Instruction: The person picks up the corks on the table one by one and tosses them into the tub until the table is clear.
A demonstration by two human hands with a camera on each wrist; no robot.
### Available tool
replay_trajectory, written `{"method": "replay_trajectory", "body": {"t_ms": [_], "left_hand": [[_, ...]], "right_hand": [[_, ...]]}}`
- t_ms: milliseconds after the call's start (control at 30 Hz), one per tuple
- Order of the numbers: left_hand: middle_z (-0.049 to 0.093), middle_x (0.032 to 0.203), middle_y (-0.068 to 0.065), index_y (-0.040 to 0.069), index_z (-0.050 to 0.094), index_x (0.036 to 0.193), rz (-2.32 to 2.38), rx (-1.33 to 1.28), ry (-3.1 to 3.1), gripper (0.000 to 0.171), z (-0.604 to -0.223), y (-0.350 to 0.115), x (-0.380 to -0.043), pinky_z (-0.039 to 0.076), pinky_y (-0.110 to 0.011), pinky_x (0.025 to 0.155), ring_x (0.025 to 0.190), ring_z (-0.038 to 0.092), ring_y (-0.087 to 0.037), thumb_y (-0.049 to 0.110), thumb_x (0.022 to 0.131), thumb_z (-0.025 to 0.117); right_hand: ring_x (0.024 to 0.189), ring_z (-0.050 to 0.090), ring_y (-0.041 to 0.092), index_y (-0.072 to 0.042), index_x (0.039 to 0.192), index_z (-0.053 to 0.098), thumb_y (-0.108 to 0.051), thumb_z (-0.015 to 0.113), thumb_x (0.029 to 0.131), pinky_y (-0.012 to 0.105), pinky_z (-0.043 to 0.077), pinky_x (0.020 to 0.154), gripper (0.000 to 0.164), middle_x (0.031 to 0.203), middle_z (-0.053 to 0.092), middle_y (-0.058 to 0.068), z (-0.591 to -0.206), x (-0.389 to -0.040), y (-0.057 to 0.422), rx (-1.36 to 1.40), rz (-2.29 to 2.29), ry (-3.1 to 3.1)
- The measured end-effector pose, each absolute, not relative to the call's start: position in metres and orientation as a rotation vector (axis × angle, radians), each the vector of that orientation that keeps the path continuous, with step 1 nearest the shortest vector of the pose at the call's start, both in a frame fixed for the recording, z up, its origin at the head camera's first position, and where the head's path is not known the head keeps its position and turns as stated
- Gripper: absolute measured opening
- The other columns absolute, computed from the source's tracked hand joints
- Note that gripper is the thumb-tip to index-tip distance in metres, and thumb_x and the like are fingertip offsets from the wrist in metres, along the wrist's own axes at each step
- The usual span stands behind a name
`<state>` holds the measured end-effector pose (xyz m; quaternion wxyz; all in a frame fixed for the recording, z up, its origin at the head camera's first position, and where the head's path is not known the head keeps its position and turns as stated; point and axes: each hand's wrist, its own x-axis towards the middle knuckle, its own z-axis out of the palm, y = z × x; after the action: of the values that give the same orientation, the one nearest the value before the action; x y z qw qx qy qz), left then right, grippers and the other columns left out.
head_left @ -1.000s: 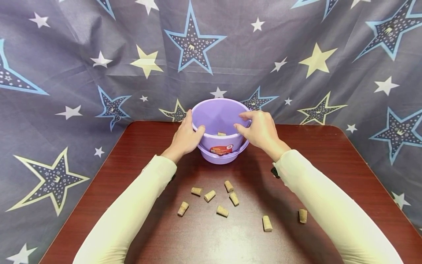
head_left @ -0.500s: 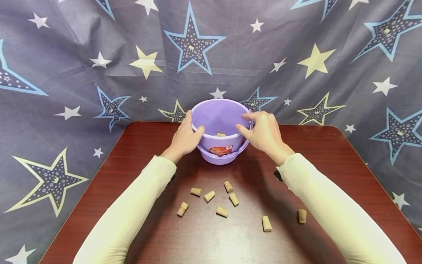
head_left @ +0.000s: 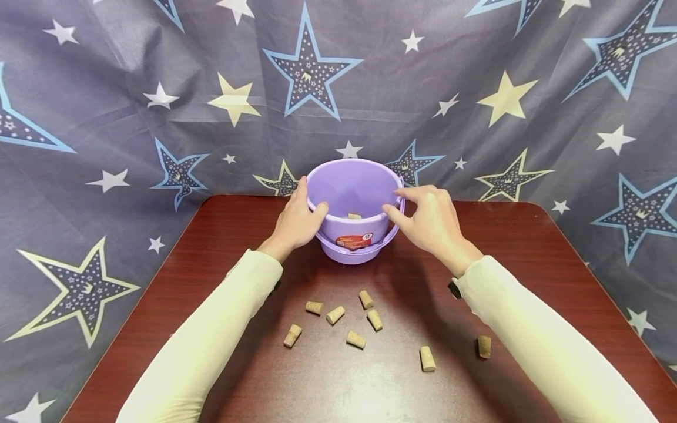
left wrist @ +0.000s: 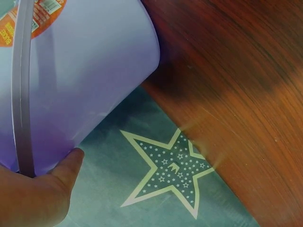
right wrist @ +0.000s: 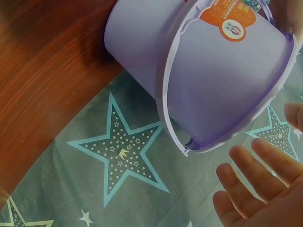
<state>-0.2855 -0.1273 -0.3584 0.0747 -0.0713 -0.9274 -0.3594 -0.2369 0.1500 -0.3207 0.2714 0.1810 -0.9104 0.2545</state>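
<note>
A purple plastic bucket [head_left: 342, 227] stands at the far middle of the table, its mouth tipped toward me. My left hand [head_left: 296, 223] grips its left rim, the thumb over the front edge and the fingers along the outside. Beside the right rim, my right hand [head_left: 431, 222] has its fingers and thumb loosely spread; the right wrist view shows these fingers [right wrist: 239, 182] apart from the bucket. The carrying handle [right wrist: 163, 80] hangs down across the bucket's front. A cork stopper [head_left: 354, 215] shows inside, low down; the rest of the inside is hidden.
Several cork stoppers [head_left: 356, 339] lie scattered on the reddish-brown wooden table [head_left: 254, 364] between my forearms. One cork [head_left: 483, 346] lies farther right, near the right sleeve [head_left: 523, 323]. A grey star-patterned cloth [head_left: 370, 76] hangs close behind the bucket and along both sides.
My right hand has drawn back from the bucket's right rim, to the right and slightly toward me. The left hand, bucket and corks stay in place.
</note>
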Motion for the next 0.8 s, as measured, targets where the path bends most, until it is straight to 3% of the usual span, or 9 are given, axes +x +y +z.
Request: {"method": "replay_trajectory", "body": {"t_ms": [167, 367, 800], "left_hand": [[0.025, 0.168, -0.014, 0.011, 0.007, 0.166, -1.081, -0.213, -2.783, 0.089, -0.359, -0.127, -0.286, 0.034, -0.053, 0.116, 0.149, 0.034, -0.033, 0.044, 0.095, 0.049], [0.025, 0.168, -0.014, 0.011, 0.008, 0.166, -1.083, -0.212, -2.783, 0.089, -0.36, -0.127, -0.288, 0.034, -0.054, 0.115, 0.149, 0.034, -0.032, 0.045, 0.095, 0.05], [0.023, 0.169, -0.012, 0.011, 0.008, 0.166, -1.074, -0.208, -2.793, 0.089, -0.358, -0.127, -0.287, 0.033, -0.053, 0.116, 0.15, 0.033, -0.031, 0.045, 0.095, 0.05]], "right_hand": [[0.113, 0.066, 0.034, -0.007, 0.118, 0.078, -0.041, 0.078, 0.088, 0.054, 0.042, 0.101, 0.045, 0.114, 0.076, 0.011, -0.324, -0.231, 0.153, 0.515, 0.649, -2.439], [0.112, 0.067, 0.033, -0.008, 0.117, 0.078, -0.04, 0.079, 0.087, 0.055, 0.045, 0.096, 0.044, 0.113, 0.076, 0.01, -0.33, -0.225, 0.157, 0.578, 0.606, -2.368], [0.116, 0.064, 0.037, -0.006, 0.124, 0.075, -0.042, 0.077, 0.088, 0.054, 0.041, 0.102, 0.051, 0.121, 0.073, 0.015, -0.343, -0.211, 0.168, 0.578, 0.58, -2.355]]}}
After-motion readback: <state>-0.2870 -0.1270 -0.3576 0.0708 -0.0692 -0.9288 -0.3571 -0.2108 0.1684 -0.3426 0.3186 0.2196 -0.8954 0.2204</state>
